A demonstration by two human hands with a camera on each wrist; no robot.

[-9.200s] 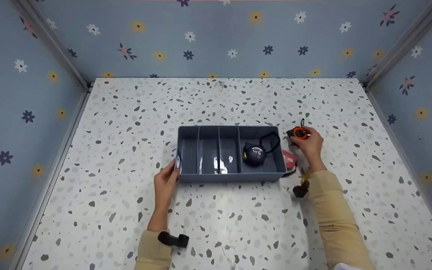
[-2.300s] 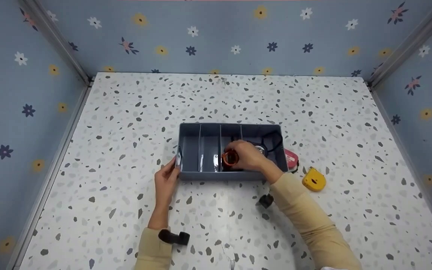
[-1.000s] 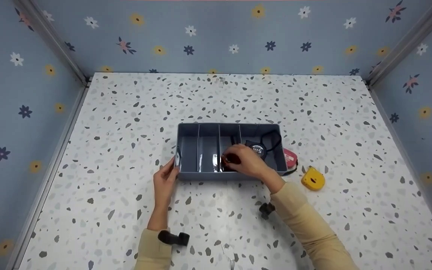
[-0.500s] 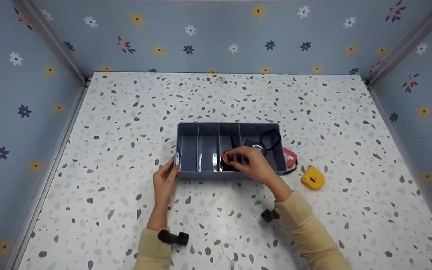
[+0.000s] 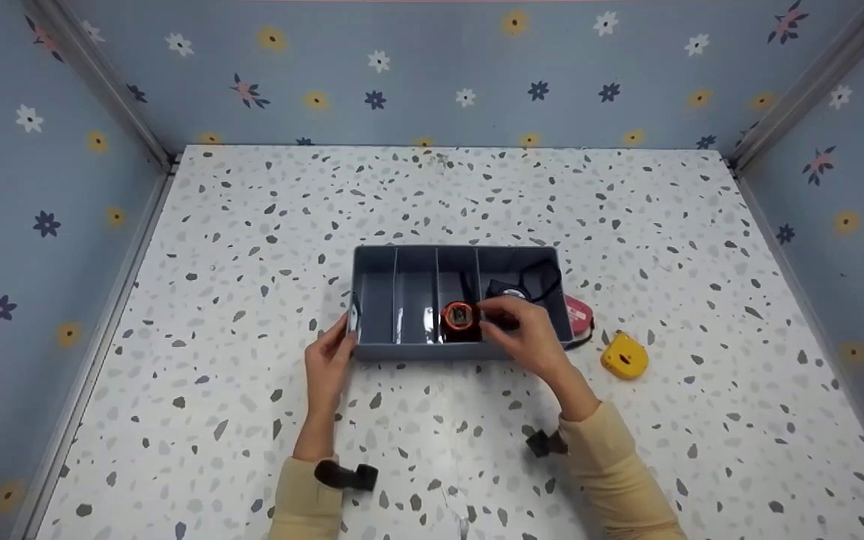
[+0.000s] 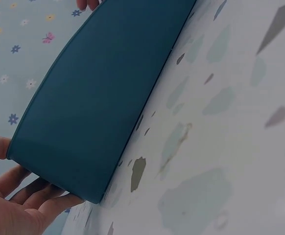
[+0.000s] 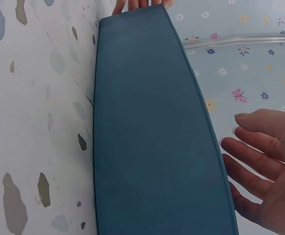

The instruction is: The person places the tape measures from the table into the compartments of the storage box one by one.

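Observation:
A grey-blue divided box (image 5: 439,352) stands on the table, with several compartments in a row. My left hand (image 5: 327,367) grips its left end, the thumb at the front corner and the fingers on the end wall. An orange and black tape measure (image 5: 460,316) sits in the third compartment from the left, its dark strap lying behind it. Just right of it, over the divider, my right hand (image 5: 529,337) holds nothing, fingers loosely bent and thumb apart. The black tape measure (image 5: 505,289) in the rightmost compartment is partly hidden by that hand.
Outside the box's right end lies a red tape measure (image 5: 577,316) with a black strap, partly hidden by the box. Farther right is a yellow tape measure (image 5: 625,356). Flower-patterned walls (image 5: 432,67) enclose the speckled table (image 5: 439,202) at the back and sides.
My right hand brought the orange tape measure from right of the box into the third compartment, let go and drew back rightward. The yellow one came into sight. My left hand stayed put.

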